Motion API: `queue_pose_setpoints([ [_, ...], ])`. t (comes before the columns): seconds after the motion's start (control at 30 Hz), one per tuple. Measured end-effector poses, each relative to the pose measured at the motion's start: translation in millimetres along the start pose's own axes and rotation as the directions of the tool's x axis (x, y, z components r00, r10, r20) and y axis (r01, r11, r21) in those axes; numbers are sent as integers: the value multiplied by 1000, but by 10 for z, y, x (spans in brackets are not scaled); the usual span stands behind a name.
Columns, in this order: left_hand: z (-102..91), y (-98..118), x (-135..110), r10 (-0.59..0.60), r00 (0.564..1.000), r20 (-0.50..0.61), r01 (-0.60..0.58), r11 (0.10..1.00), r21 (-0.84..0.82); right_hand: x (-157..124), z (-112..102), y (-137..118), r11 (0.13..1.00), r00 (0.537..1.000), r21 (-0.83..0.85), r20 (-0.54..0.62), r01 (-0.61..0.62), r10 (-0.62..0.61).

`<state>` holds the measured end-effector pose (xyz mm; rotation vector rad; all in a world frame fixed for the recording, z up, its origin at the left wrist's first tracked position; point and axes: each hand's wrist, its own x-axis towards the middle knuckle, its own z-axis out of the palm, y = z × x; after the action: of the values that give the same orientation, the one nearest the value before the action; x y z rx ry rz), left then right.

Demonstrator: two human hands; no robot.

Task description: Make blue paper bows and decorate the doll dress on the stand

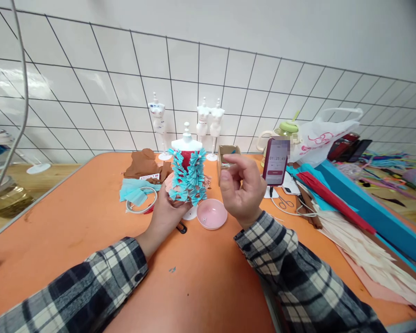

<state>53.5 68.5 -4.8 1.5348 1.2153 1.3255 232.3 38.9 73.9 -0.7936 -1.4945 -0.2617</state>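
Observation:
A small white dress form (186, 144) stands upright on the table, wearing a dark red bodice and ruffled turquoise trim (190, 182). My left hand (164, 213) grips the lower part of it from the left, the fingertips partly hidden behind the ruffles. To the right of the form, raised off the table, is my right hand (243, 187) with its fingers curled in toward the thumb. Whatever lies between those fingertips, if anything, is too small to make out. Below and between both hands sits a pink bowl (212, 222) with a few tiny pieces in it.
White dress forms (158, 119) stand along the tiled wall. Brown fabric (143, 167), turquoise fabric (133, 189) and a white ring lie left. On the right are a small cardboard box (223, 152), a phone (276, 162), scissors (286, 202), a jug, a plastic bag and fabric strips (357, 236).

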Motion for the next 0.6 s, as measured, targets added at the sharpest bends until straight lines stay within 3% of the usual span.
queue_pose_setpoints([
  [0.07, -80, -22, -6, 33, 999, -2, -33, 999, 40, -137, -73, 17, 999, 999, -37, 44, -9, 11],
  [0.23, -448, -27, -135, 21, 993, -117, 13, 959, 284, -592, -259, 38, 990, 975, -135, 215, -28, 57],
  [0.3, -582, 16, -249, -3, 990, -144, 43, 959, 280, -705, -320, 30, 989, 961, -146, 268, -25, 63],
  [0.4, -675, 118, -444, -12, 999, -48, 21, 980, 198, -754, -362, 12, 986, 956, -166, 286, -20, 67],
  [0.5, -631, 223, -609, 31, 995, 97, -48, 982, 184, -744, -346, -6, 985, 953, -171, 298, -1, 53],
  [0.6, -521, 277, -732, -46, 962, 270, 43, 999, 18, -756, -314, -31, 986, 933, -160, 359, 51, 10],
])
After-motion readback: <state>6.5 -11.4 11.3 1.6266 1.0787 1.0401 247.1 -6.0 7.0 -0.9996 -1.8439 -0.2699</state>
